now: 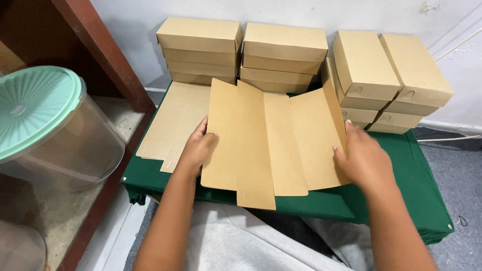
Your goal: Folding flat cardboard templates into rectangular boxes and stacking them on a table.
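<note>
A flat, creased sheet of brown cardboard [273, 140] is held up over a low table covered in green cloth [416, 175]. My left hand [197, 149] grips its left edge, fingers behind the panel. My right hand [362, 159] holds its right edge, with the fingers on the right panel. The sheet's panels are partly unfolded, its lower flaps hanging past the table's front edge.
A pile of flat cardboard blanks [173, 120] lies at the table's left. Stacks of folded brown boxes [201, 50] [282, 56] [389, 80] stand along the white wall. A clear plastic container with a pale green lid [50, 125] sits on a wooden shelf at left.
</note>
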